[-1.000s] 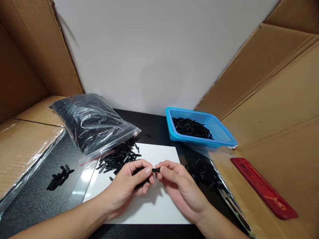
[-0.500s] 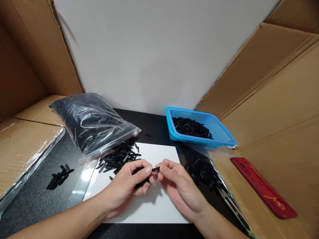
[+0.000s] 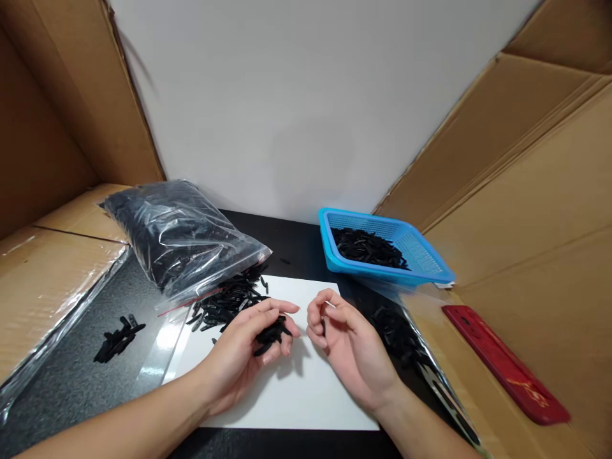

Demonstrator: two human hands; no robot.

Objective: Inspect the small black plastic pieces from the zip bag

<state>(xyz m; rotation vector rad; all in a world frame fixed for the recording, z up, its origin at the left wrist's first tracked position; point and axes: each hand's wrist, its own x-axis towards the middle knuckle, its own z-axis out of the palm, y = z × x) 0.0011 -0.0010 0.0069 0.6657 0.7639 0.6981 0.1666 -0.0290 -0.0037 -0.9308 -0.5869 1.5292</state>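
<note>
Left hand (image 3: 248,338) cups black pieces (image 3: 270,334); right hand (image 3: 347,338) curled beside.

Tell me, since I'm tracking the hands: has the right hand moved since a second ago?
Yes. The right hand has drawn away from the left hand, shifting rightward over the white sheet.
</note>
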